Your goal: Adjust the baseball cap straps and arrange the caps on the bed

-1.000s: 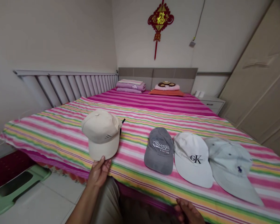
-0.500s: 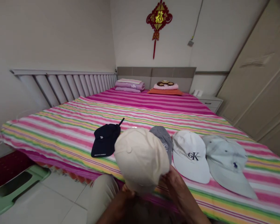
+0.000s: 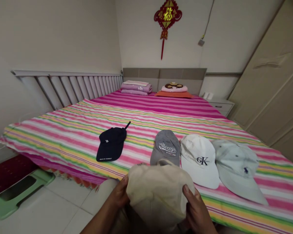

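Cream cap [image 3: 158, 191]: one, gripped at both sides by fingers of left hand [image 3: 122, 191] and right hand [image 3: 194, 204]. Grey cap [image 3: 166, 146]: one, beyond fingers, on bed [image 3: 70, 130].

Single head-worn view, looking forward and down

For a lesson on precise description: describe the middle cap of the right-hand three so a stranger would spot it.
On the striped bedspread, three caps lie side by side at the right. The white cap is in the middle. Large dark letters mark its front, unlike the white script on the grey cap or small dark emblem on the pale greenish cap.
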